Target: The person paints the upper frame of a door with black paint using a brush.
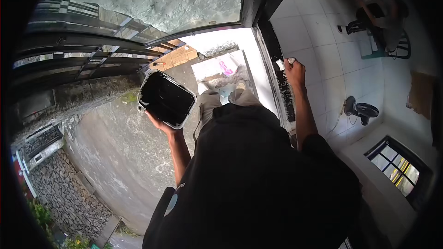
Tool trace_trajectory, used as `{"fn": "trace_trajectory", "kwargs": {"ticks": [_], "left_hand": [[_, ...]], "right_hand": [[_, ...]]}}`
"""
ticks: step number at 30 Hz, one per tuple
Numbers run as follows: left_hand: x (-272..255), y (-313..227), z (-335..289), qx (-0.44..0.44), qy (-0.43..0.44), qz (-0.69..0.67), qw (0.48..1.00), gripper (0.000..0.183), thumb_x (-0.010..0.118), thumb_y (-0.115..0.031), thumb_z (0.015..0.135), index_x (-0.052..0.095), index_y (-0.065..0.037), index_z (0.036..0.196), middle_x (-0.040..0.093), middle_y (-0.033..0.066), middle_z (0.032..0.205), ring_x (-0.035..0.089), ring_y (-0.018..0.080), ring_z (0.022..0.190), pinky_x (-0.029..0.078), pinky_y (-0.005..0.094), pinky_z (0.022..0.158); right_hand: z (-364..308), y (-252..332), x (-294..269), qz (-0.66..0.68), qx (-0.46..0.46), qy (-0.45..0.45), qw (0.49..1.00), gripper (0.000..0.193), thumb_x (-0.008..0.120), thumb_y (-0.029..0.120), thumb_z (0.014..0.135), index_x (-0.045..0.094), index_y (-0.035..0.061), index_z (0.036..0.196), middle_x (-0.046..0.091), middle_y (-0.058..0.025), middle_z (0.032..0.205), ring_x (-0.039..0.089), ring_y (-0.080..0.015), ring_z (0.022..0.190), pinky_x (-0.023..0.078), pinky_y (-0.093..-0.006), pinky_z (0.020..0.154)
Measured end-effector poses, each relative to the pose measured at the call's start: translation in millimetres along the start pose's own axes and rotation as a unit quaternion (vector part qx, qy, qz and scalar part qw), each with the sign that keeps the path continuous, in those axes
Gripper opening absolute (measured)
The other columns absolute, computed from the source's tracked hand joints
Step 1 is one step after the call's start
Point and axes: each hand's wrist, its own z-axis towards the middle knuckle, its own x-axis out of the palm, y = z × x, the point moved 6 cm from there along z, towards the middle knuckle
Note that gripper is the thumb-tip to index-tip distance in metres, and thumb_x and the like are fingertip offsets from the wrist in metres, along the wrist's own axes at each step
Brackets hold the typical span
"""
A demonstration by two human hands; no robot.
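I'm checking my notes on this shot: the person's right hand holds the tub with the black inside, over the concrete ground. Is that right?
Not quite: in the head view it is the left hand that holds the tub with the black inside, over the concrete ground. The right hand is by the black strip.

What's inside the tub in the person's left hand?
The tub looks black all over inside, probably from paint. Nothing else stands out; anything under that black is covered, and how full it is can't be told.
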Motion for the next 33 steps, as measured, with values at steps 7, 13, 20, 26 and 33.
{"fn": "trace_trajectory", "kwargs": {"ticks": [7, 13, 20, 26, 33], "left_hand": [[0, -3, -7, -0.005, -0.001, -0.021, 1.0, 0.061, 0.036, -0.055, 0.096, 0.041, -0.012, 0.14, 0.046, 0.0068, 0.138, 0.049, 0.0265, 0.122, 0.041, 0.0436, 0.103], [-4, 0, -5, -0.005, -0.021, 0.001, 1.0, 0.062, 0.033, -0.056, 0.097, 0.04, -0.012, 0.14, 0.046, 0.0072, 0.138, 0.049, 0.0269, 0.122, 0.041, 0.0437, 0.103], [-3, -1, -4, 0.011, -0.02, -0.008, 1.0, 0.059, 0.034, -0.053, 0.098, 0.039, -0.011, 0.139, 0.045, 0.0095, 0.137, 0.048, 0.0271, 0.123, 0.042, 0.0427, 0.103], [1, -2, -6, -0.012, -0.024, -0.028, 0.999, 0.063, 0.029, -0.056, 0.097, 0.039, -0.012, 0.142, 0.048, 0.008, 0.137, 0.05, 0.0273, 0.122, 0.041, 0.0441, 0.104], [14, -3, -6, -0.013, 0.013, -0.048, 0.999, 0.065, 0.031, -0.057, 0.096, 0.039, -0.012, 0.142, 0.048, 0.0084, 0.137, 0.05, 0.0283, 0.122, 0.041, 0.0447, 0.104]], "right_hand": [[1, 3, -1, -0.005, -0.033, -0.012, 0.999, 0.028, 0.064, 0.026, 0.088, 0.061, -0.0001, 0.077, 0.063, -0.0201, 0.07, 0.061, -0.0423, 0.07, 0.048, -0.0457, 0.061], [19, 9, 1, 0.015, -0.034, -0.027, 0.999, 0.029, 0.064, 0.027, 0.088, 0.061, -0.0009, 0.078, 0.063, -0.0205, 0.071, 0.062, -0.0421, 0.071, 0.049, -0.0454, 0.063], [32, 10, 11, -0.017, -0.032, 0.026, 0.999, 0.032, 0.061, 0.03, 0.09, 0.063, 0.0, 0.08, 0.064, -0.0218, 0.075, 0.062, -0.0436, 0.074, 0.049, -0.0471, 0.065], [23, 10, 5, -0.016, -0.041, -0.017, 0.999, 0.028, 0.063, 0.028, 0.088, 0.064, 0.0009, 0.081, 0.064, -0.0192, 0.071, 0.061, -0.0396, 0.067, 0.048, -0.0443, 0.061], [20, -15, -7, -0.001, -0.011, -0.072, 0.997, 0.022, 0.065, 0.024, 0.087, 0.065, 0.0023, 0.084, 0.062, -0.0151, 0.065, 0.06, -0.0327, 0.057, 0.047, -0.0408, 0.057]]}}
